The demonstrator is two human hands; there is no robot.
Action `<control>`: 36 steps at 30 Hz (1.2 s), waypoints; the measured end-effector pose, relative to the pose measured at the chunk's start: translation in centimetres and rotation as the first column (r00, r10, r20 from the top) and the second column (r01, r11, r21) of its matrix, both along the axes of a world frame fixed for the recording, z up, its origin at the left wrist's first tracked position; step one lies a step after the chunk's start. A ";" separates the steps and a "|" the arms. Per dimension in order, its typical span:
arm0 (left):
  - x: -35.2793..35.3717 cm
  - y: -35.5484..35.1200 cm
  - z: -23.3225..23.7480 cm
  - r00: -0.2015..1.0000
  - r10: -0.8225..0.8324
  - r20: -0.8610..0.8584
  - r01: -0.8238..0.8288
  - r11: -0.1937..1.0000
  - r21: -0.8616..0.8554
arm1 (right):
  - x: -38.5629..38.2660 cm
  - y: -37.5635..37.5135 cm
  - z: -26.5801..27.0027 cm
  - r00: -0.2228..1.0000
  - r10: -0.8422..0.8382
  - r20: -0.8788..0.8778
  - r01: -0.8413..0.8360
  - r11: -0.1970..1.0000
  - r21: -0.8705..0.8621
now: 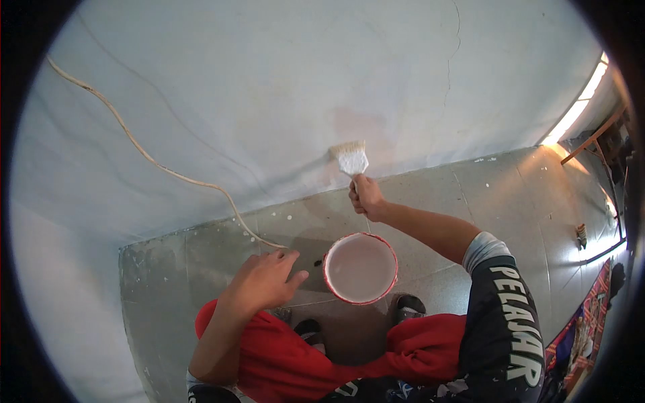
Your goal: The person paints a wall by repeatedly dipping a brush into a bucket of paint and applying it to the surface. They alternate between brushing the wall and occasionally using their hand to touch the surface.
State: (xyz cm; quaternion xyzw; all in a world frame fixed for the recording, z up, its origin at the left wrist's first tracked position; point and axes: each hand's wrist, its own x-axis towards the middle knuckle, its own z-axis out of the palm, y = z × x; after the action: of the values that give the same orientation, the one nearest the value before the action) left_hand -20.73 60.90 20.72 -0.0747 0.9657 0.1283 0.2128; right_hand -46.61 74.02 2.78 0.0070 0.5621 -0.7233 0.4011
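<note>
My right hand [367, 196] is wrapped round the handle of a wide paintbrush [353, 160], its white-coated head pointing up and its pale bristles at the lower wall [282, 101]. A pinkish patch [359, 124] shows on the wall just above the bristles. My left hand [265, 279] hangs over my left knee with its fingers loosely stretched and the thumb apart, holding nothing. Between my two hands stands a round bucket [361, 301] with a red-stained rim, and whitish liquid fills the inside.
A pale cable [138, 144] runs down across the wall to the tiled floor [430, 201], ending near my left hand. A thin crack [449, 74] marks the wall. At right lie another brush [582, 235] and a red patterned cloth [583, 322], near a wooden frame [594, 138].
</note>
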 end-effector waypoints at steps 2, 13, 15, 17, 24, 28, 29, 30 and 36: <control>0.1 0.1 0.1 1.000 -0.003 0.003 0.003 1.000 -0.007 | 0.1 0.5 -1.2 0.977 0.042 0.208 -0.059 0.995 0.075; 0.5 0.4 0.8 1.000 0.003 -0.007 -0.003 1.000 -0.016 | -5.3 8.4 -4.1 0.892 -0.136 0.432 0.004 0.956 0.292; 0.3 0.6 1.0 0.999 0.017 0.027 -0.016 0.999 -0.029 | -6.8 10.0 -3.8 0.896 -0.159 0.415 0.029 0.953 0.301; 0.1 0.6 0.9 0.999 0.011 0.035 -0.010 1.000 -0.024 | -8.4 11.4 -3.1 0.914 -0.202 0.352 0.092 0.948 0.306; -0.5 1.3 0.7 0.999 0.032 0.034 -0.032 0.999 0.014 | -14.5 14.4 5.2 0.997 0.001 -0.074 0.019 0.963 0.270; -1.2 1.2 0.1 0.997 0.014 0.072 -0.016 1.000 0.020 | -11.5 15.1 17.9 0.981 -0.062 -0.181 0.085 0.989 0.122; -1.5 1.1 -0.4 0.998 0.001 0.068 -0.002 1.000 0.019 | -9.7 15.1 20.8 0.951 -0.119 -0.284 0.166 0.975 0.150; -1.7 1.1 -0.7 0.998 -0.012 0.066 0.011 1.000 0.016 | -8.8 15.7 22.6 0.918 -0.141 -0.370 0.184 0.979 0.083; -3.0 2.3 0.3 0.992 0.038 0.117 -0.039 0.999 0.007 | -8.0 15.1 24.2 0.802 -0.309 -0.511 0.213 0.947 -0.239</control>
State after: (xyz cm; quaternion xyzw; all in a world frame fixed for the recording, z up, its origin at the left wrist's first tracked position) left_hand -23.72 63.20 21.01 -0.0996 0.9495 0.1322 0.2667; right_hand -54.57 89.12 26.97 -0.1543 0.5826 -0.7888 0.1208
